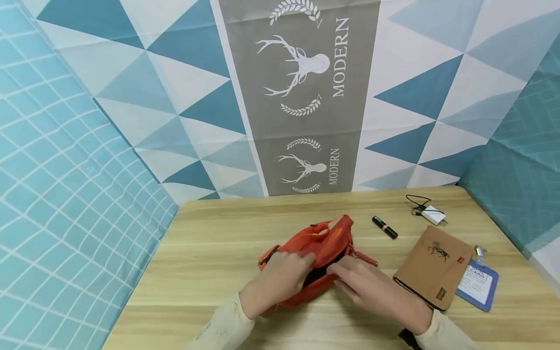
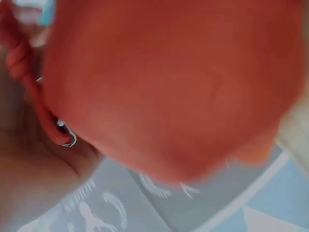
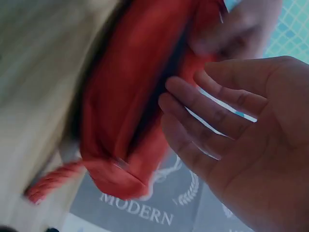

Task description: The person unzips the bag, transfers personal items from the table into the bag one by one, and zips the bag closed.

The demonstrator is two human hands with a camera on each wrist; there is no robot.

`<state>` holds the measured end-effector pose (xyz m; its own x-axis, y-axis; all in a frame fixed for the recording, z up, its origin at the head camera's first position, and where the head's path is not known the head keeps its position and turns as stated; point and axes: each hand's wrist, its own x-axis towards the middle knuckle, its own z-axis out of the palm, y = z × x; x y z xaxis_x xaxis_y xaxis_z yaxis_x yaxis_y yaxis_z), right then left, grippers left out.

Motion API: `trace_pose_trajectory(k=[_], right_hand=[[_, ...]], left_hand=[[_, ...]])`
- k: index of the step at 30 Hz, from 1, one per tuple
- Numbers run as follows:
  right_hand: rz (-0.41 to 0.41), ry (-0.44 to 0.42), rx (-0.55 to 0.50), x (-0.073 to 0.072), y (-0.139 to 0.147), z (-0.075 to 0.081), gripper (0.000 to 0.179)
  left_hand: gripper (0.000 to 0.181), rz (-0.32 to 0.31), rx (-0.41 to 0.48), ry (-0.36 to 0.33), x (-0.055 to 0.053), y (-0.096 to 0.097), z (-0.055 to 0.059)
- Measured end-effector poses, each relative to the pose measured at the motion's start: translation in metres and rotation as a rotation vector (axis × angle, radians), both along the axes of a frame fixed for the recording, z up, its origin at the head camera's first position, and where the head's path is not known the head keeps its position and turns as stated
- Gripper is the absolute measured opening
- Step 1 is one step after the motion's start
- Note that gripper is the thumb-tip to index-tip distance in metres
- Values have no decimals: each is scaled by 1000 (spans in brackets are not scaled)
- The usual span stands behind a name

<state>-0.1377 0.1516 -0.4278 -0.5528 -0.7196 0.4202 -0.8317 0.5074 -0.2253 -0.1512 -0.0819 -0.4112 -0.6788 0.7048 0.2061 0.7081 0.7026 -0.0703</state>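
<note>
Where the tabletop (image 1: 210, 253) comes nearest the person, one red bag (image 1: 334, 245), soft-sided, lies aslant at centre, its dark opening (image 1: 321, 273) parted between the two hands. Fittings: a black buckle (image 1: 268, 255) at the left end; a braided red strap (image 1: 365, 257) at the right end, trailing onto the wood.

Left hand (image 1: 277, 277): fingers bent over the bag's edge at the opening, grasping the fabric; some fingertips hidden. Right hand (image 1: 367, 287): released, fingers loosely extended, tips at the rim of the opening; the right wrist view shows the palm with nothing in it. Pale sleeves (image 1: 227, 323) cover both forearms; a black band (image 1: 409, 338) shows by the right cuff.

To the right of the bag, on the same wood: one black tube (image 1: 385, 227), capped, with a lighter ring; one white charger (image 1: 433, 215), prongs exposed, a black cable (image 1: 419, 208) looped beside it; one tan notebook (image 1: 433, 267), closed, bearing a horse figure; one blue-framed card holder (image 1: 477, 284), partly under the notebook's right edge, metal clip (image 1: 480, 251) above it.

Behind: a printed backdrop (image 1: 345, 116), blue and white triangles flanking a grey panel with stag heads and the word MODERN.
</note>
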Motion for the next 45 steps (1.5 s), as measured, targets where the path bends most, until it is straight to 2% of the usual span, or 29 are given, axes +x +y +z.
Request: trace_pose_trajectory(k=[4,6,9,12,15,18,21,26,28,32,35,39,42,45], right_hand=[[-22,35,34,-4,-6,1,41],[-43,63,57,-8,-10,2,45],[-59,100,79,-12,-16,4,41],[-62,121,76,-13,-17,5,30],[-69,121,15,-15,-13,7,23],[-76,127,-47,-17,-9,12,24],[-70,143,-42,-17,-7,15,25],[-70,122,16,-14,-7,20,24],[-86,80,39,-12,-8,22,26],[-111,-16,67,-9,-8,24,46],[-101,-73,33,-12,-6,25,60],[-112,-98,-42,-22,5,31,60],[-176,-90,-68,-36,23,34,55],[-254,-104,-57,-52,45,30,49]], left_hand=[[16,-27,229,-37,-15,-13,10],[16,-25,293,-44,-21,-19,10],[18,-2,332,-62,-27,-25,9],[19,52,338,-71,-32,-32,6],[19,122,352,-84,-38,-41,6],[23,191,357,-113,-43,-51,6],[25,219,342,-141,-45,-56,7],[23,206,311,-125,-44,-56,7],[23,199,301,-105,-42,-55,7],[22,182,281,-82,-37,-53,6],[21,178,268,-64,-33,-50,5],[19,174,240,-38,-29,-45,5],[16,169,221,-30,-27,-41,8],[15,167,206,-27,-23,-39,11]])
